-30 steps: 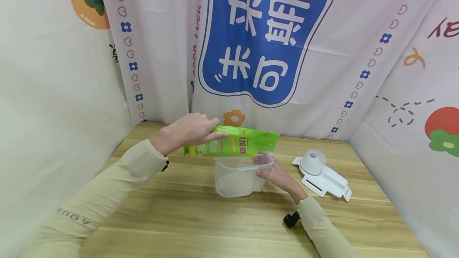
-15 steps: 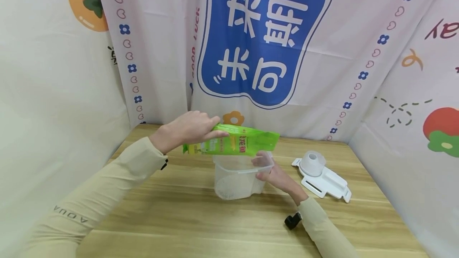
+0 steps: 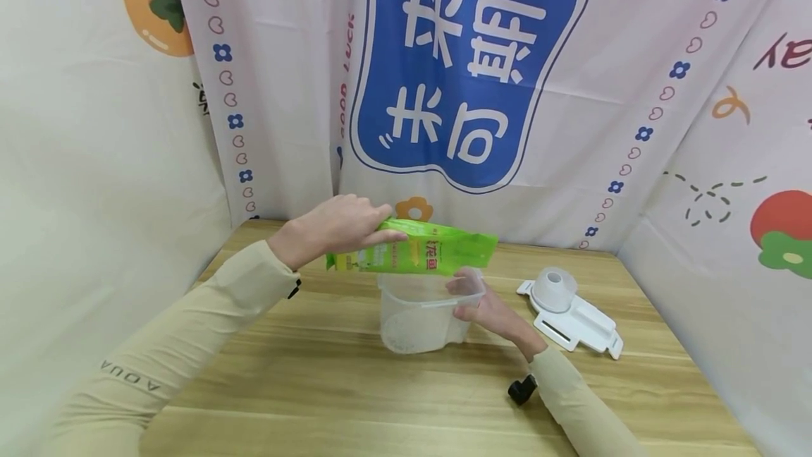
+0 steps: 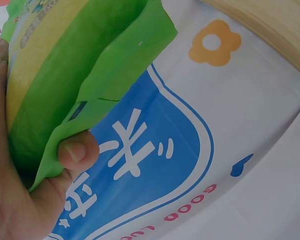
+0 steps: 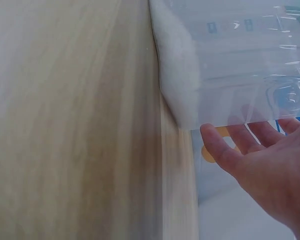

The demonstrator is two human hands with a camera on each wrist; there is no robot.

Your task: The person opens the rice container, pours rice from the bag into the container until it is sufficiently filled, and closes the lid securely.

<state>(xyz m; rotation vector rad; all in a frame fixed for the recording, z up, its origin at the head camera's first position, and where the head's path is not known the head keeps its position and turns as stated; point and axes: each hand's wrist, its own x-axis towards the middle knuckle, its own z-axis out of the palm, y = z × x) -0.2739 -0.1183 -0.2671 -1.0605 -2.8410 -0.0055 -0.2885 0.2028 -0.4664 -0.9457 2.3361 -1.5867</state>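
In the head view my left hand [image 3: 339, 228] grips a green printed bag [image 3: 438, 249] from above, fingers over its top and thumb along the near side. The bag lies almost level above a clear plastic container [image 3: 421, 319], covering part of its opening. My right hand [image 3: 491, 309] holds the container by its right side near the rim. White contents [image 5: 177, 65] show at the container's bottom in the right wrist view; their kind is hard to tell. The left wrist view shows my left thumb [image 4: 77, 152] against the green bag's folded edge.
A white plastic lid [image 3: 586, 326] lies on the wooden table [image 3: 304, 393] at the right, with a translucent cup [image 3: 554, 289] on it. Printed cloth [image 3: 292, 104] hangs behind the table and at both sides.
The green bag has risen very slightly above the container, still in my left hand. My right wrist has shifted a little to the right; both grips look the same.
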